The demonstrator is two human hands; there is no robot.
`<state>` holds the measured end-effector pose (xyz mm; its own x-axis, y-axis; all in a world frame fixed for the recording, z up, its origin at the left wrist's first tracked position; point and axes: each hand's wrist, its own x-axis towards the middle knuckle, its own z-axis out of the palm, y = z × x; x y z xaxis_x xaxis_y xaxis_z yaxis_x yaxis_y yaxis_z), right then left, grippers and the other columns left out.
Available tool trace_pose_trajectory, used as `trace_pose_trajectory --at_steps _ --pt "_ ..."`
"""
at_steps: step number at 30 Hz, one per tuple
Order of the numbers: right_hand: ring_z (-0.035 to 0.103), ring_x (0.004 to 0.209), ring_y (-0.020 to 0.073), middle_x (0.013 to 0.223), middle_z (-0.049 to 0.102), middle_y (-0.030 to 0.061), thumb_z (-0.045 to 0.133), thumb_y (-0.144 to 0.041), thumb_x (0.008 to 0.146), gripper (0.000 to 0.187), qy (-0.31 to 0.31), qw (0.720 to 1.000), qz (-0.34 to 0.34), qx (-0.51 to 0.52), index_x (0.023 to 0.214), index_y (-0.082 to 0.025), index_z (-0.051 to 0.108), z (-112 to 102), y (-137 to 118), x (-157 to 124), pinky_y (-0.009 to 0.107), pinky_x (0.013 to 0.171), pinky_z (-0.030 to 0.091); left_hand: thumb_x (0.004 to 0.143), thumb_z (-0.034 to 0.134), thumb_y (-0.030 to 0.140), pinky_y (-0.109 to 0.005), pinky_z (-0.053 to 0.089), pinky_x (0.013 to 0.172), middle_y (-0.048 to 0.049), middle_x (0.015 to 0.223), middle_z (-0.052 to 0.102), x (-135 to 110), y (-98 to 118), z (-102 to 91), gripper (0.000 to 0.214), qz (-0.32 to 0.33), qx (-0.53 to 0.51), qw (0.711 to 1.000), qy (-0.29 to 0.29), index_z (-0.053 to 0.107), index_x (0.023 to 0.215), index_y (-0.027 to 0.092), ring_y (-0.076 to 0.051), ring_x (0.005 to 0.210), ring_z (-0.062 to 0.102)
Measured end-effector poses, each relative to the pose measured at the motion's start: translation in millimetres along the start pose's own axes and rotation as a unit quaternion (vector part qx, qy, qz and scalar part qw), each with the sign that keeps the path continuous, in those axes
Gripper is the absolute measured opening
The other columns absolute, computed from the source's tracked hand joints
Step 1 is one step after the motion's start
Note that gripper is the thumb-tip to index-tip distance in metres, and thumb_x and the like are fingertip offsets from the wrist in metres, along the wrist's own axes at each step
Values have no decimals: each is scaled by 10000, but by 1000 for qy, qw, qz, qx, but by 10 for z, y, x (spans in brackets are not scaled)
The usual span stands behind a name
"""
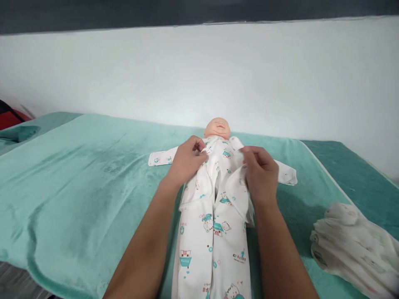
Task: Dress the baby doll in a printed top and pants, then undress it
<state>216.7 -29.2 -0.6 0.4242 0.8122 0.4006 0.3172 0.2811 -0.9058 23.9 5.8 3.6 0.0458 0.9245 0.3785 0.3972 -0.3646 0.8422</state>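
Observation:
A baby doll (217,129) lies face up on the bed, its bald head toward the wall. It has on a white long-sleeved baby top (197,189) with teal and red animal prints, sleeves spread out to both sides. White baby trousers (229,245) in the same print stretch toward me. At the chest, my left hand (188,161) is closed in a pinch on the top's left edge. My right hand (261,172) pinches the cloth of the top's right front flap, which is lifted and folded. The fingertips partly hide the cloth they hold.
A teal plush blanket (93,182) covers the bed, with a darker green cover (349,166) at the right. A crumpled pale printed cloth (355,249) lies at the lower right. Behind the doll rises a white wall (199,74). Something red and black (9,116) shows at the far left.

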Motion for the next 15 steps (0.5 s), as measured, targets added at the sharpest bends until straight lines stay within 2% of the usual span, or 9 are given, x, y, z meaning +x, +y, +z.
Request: trace_pose_trajectory --at_steps 2,4,6,8,11,13,15 --pt "515 656 154 675 596 -19 644 -435 850 237 54 995 6 -85 843 -209 718 -157 70 110 298 666 404 769 588 147 -282 468 734 26 839 612 24 -44 -101 142 -30 15 999 35 567 885 225 -134 772 571" --pt "528 661 175 693 614 0 637 -384 835 200 83 976 12 -201 889 -217 732 -301 145 202 322 683 408 759 573 133 -285 472 709 21 848 617 49 -131 -211 154 -78 60 988 117 563 880 227 -135 741 570" --pt "564 721 209 800 668 38 605 -318 821 224 82 952 -6 -294 975 -223 737 -373 209 244 353 726 432 750 547 110 -305 488 732 2 908 628 68 -249 -296 175 -118 124 964 203 556 878 230 -151 766 582" --pt "605 851 253 983 707 89 563 -285 830 294 58 941 -60 -328 1066 -219 727 -346 258 233 397 810 467 744 513 78 -340 509 796 -30 987 629 81 -367 -325 219 -128 185 942 249 558 894 232 -181 844 604" --pt "608 1082 291 1181 705 120 501 -253 879 349 -25 941 -145 -306 1155 -212 711 -189 328 182 446 969 472 751 479 51 -378 510 928 -70 1103 623 106 -482 -246 287 -75 223 946 224 604 939 229 -226 1031 621" --pt "599 1172 280 1239 709 103 461 -235 914 377 -93 941 -159 -283 1203 -226 704 -85 386 177 442 1031 461 800 480 84 -367 489 1009 -70 1147 645 135 -516 -145 278 -19 200 964 172 648 971 224 -224 1122 614" --pt "599 1218 263 1292 704 83 426 -236 946 403 -134 940 -152 -275 1247 -237 695 -22 446 210 430 1067 451 870 487 158 -352 456 1070 -51 1187 681 172 -536 -50 267 23 174 979 99 690 1028 229 -213 1182 603"
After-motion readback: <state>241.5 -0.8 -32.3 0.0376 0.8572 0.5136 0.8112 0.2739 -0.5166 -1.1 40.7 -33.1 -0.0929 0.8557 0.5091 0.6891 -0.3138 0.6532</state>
